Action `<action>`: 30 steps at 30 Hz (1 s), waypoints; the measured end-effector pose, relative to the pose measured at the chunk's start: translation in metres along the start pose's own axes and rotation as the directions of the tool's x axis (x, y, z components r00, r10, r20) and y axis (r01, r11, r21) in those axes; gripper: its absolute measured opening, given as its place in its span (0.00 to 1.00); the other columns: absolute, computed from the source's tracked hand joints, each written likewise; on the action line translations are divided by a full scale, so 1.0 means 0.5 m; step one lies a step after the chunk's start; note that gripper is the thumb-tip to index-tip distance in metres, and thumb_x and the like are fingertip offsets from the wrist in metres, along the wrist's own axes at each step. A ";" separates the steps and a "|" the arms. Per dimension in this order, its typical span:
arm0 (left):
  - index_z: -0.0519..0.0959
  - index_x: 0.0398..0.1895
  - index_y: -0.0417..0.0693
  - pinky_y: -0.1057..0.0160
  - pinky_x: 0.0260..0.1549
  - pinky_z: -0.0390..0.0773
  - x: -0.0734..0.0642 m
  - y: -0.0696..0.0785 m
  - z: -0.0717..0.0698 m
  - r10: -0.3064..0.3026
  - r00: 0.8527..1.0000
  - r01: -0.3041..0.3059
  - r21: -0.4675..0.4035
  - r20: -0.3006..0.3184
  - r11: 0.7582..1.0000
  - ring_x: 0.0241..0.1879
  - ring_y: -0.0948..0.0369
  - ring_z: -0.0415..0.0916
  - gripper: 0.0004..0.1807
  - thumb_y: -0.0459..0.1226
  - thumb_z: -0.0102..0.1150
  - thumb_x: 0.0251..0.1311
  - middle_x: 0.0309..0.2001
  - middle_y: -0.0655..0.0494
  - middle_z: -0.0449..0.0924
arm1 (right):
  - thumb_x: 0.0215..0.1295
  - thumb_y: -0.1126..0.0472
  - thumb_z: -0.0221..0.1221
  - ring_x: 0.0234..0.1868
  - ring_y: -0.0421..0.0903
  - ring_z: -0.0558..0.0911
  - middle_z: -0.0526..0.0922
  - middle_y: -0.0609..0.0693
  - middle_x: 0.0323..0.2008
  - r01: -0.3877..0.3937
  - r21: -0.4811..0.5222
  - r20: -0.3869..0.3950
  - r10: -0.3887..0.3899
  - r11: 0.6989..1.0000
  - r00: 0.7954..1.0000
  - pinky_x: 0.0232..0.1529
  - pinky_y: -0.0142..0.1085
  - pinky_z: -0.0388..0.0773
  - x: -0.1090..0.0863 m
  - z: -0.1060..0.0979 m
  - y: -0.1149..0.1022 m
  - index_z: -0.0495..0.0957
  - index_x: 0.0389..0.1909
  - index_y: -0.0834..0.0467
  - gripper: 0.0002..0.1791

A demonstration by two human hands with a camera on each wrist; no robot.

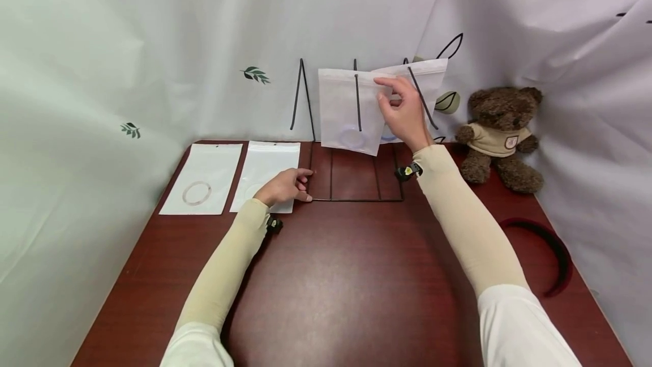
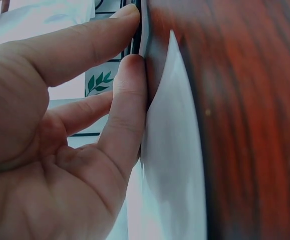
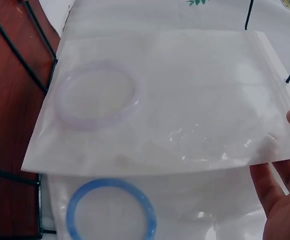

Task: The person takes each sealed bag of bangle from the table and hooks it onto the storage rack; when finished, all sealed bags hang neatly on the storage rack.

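My left hand point(image 1: 283, 187) touches the left side of a black wire display rack point(image 1: 356, 201) with its fingertips; thumb and index finger are apart. A clear-fronted white zip bag point(image 1: 333, 101) with a pale purple bangle point(image 3: 98, 120) hangs on the rack's middle hook point(image 1: 358, 103). My right hand point(image 1: 402, 109) is at this bag's upper right edge, thumb and index finger spread. In the right wrist view some fingers pass behind the bag's edge. A second bag point(image 1: 433, 72), holding a blue bangle point(image 3: 79, 207), hangs on the right hook point(image 1: 423, 98), partly hidden.
Two more white bags point(image 1: 216, 166) point(image 1: 260, 157) lie on the dark red table point(image 1: 346, 287) left of the rack, each with a ring shape. A brown teddy bear point(image 1: 504, 123) sits at back right. A dark red headband point(image 1: 560, 259) lies nearer. Patterned white cloth point(image 1: 244, 27) surrounds the table.
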State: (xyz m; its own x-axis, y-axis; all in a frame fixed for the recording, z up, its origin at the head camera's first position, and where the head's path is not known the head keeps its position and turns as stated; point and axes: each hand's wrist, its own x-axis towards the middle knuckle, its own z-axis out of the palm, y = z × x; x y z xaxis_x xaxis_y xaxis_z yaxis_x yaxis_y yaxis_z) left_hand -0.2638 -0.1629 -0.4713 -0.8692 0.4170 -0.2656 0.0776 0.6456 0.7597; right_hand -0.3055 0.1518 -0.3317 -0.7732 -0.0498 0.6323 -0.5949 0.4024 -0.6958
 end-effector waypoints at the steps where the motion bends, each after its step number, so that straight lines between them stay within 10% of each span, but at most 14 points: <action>1: 0.67 0.73 0.47 0.62 0.47 0.73 0.000 -0.001 0.000 -0.001 1.000 0.001 0.001 0.001 1.000 0.45 0.58 0.74 0.43 0.34 0.75 0.52 0.51 0.49 0.73 | 0.67 0.68 0.59 0.47 0.43 0.76 0.80 0.55 0.52 -0.004 -0.003 0.002 0.004 1.000 1.000 0.46 0.28 0.81 -0.004 -0.001 0.011 0.83 0.56 0.56 0.18; 9: 0.67 0.73 0.47 0.62 0.46 0.73 0.003 -0.003 0.001 0.005 1.000 -0.005 0.000 0.005 1.000 0.45 0.58 0.74 0.43 0.34 0.75 0.52 0.51 0.49 0.74 | 0.68 0.64 0.61 0.59 0.51 0.78 0.75 0.53 0.60 -0.029 0.020 0.045 0.028 0.999 0.999 0.61 0.48 0.78 -0.050 -0.027 0.057 0.79 0.62 0.54 0.21; 20: 0.67 0.73 0.47 0.62 0.47 0.73 0.000 0.002 0.001 0.014 1.000 -0.014 0.005 0.005 1.000 0.46 0.58 0.74 0.43 0.34 0.75 0.52 0.52 0.48 0.74 | 0.66 0.60 0.63 0.57 0.53 0.82 0.82 0.55 0.58 0.004 -0.122 0.128 0.012 0.993 0.992 0.55 0.52 0.81 -0.156 -0.083 0.111 0.77 0.62 0.57 0.23; 30: 0.66 0.73 0.47 0.62 0.47 0.73 -0.001 -0.003 0.000 0.010 1.000 -0.010 0.002 0.007 1.000 0.46 0.58 0.74 0.43 0.34 0.75 0.52 0.53 0.49 0.74 | 0.64 0.54 0.67 0.64 0.55 0.77 0.80 0.55 0.61 -0.108 -0.302 0.317 0.207 0.947 0.926 0.62 0.54 0.73 -0.248 -0.105 0.166 0.76 0.65 0.53 0.28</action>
State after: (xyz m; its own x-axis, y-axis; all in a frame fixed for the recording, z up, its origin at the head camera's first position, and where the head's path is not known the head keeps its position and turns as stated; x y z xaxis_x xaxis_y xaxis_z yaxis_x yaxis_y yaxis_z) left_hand -0.2634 -0.1643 -0.4724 -0.8652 0.4276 -0.2621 0.0870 0.6426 0.7612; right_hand -0.2475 0.2392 -0.4500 -0.9083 -0.2529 0.3333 -0.4137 0.6625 -0.6245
